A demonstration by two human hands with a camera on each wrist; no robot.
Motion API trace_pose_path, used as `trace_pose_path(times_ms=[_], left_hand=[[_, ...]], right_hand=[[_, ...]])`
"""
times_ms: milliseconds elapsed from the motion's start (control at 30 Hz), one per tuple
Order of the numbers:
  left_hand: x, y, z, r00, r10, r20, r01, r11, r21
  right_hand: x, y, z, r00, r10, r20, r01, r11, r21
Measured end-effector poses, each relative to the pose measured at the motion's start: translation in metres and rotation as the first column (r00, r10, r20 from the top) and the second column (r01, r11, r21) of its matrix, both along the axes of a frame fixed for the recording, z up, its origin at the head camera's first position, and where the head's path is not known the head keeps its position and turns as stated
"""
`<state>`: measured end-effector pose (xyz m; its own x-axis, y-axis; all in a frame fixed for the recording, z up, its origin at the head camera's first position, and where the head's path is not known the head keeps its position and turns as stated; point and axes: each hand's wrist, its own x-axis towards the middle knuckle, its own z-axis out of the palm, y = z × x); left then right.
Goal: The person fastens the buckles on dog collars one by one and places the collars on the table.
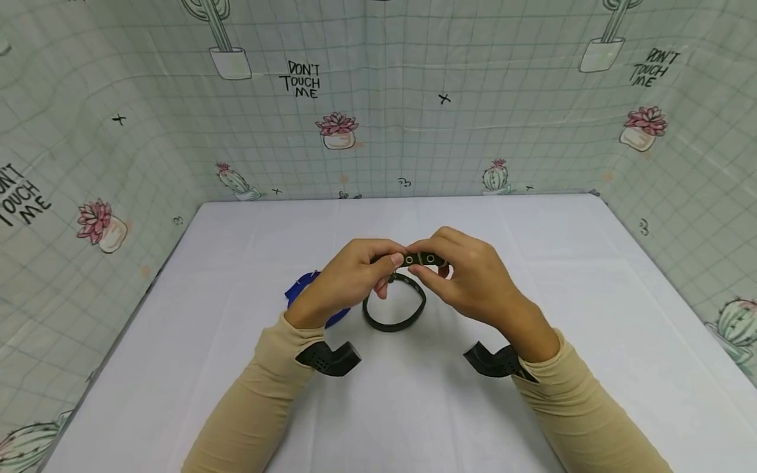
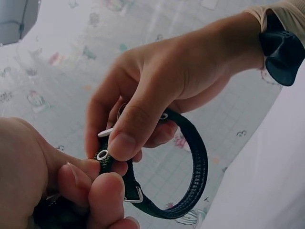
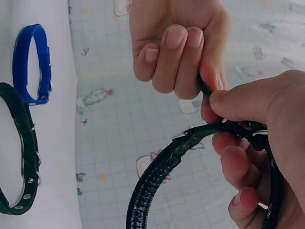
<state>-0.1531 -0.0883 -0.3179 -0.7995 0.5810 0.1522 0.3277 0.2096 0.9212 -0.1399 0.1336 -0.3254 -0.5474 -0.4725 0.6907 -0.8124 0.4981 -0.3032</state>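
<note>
Both hands hold a dark green collar with metal eyelets above the table. My left hand pinches its strap between thumb and forefinger; in the right wrist view the other left fingers are curled in. My right hand grips the collar beside it, thumb over the strap near a metal piece. In the left wrist view the collar hangs as a closed loop below the right hand, with a silver buckle frame on it. Fingers hide part of the strap.
A second dark green collar lies looped on the white table beneath the hands. Beside it is a blue collar, partly behind the left forearm in the head view. A patterned cloth wall encloses the table.
</note>
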Motion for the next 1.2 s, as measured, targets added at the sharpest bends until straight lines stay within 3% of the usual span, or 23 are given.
trace_pose_path(times_ms=[200,333,433,533,667,800,933,1033,1100,1200], left_hand=[[0.0002,0.0030,-0.0005,0.999,0.041,-0.033,-0.042,0.998,-0.046],[0.0000,0.0036,-0.0027,0.984,0.099,-0.149,-0.115,0.988,-0.100],[0.0010,0.0055,-0.0034,0.968,0.159,-0.193,-0.179,0.979,-0.095],[0.0028,0.0076,-0.0036,0.964,0.211,-0.161,-0.224,0.972,-0.066],[0.0036,0.0081,-0.0031,0.963,0.233,-0.135,-0.245,0.967,-0.076],[0.0019,0.0068,-0.0024,0.974,0.200,-0.106,-0.209,0.975,-0.078],[-0.0019,0.0045,-0.0033,0.990,0.138,0.020,-0.137,0.990,-0.022],[-0.0040,0.0029,-0.0049,0.988,0.101,0.113,-0.103,0.995,0.005],[-0.0046,0.0020,-0.0057,0.987,0.098,0.130,-0.100,0.995,0.003],[-0.0049,0.0005,-0.0063,0.987,0.130,0.096,-0.129,0.991,-0.021]], right_hand=[[0.0014,0.0003,-0.0007,0.998,-0.047,-0.048,0.048,0.998,0.033],[-0.0001,-0.0006,-0.0025,0.994,-0.061,-0.087,0.067,0.996,0.065],[-0.0021,-0.0020,-0.0037,0.991,-0.064,-0.118,0.073,0.994,0.079],[-0.0039,-0.0035,-0.0049,0.987,-0.068,-0.145,0.079,0.994,0.074],[-0.0052,-0.0036,-0.0069,0.985,-0.069,-0.156,0.080,0.994,0.068],[-0.0065,-0.0015,-0.0084,0.993,-0.050,-0.109,0.055,0.997,0.051],[-0.0077,0.0019,-0.0090,1.000,0.003,0.013,-0.003,1.000,-0.011],[-0.0080,0.0031,-0.0095,0.996,0.043,0.079,-0.040,0.999,-0.036],[-0.0080,0.0028,-0.0097,0.995,0.055,0.086,-0.053,0.998,-0.026],[-0.0081,0.0014,-0.0093,0.997,0.052,0.054,-0.052,0.999,0.003]])
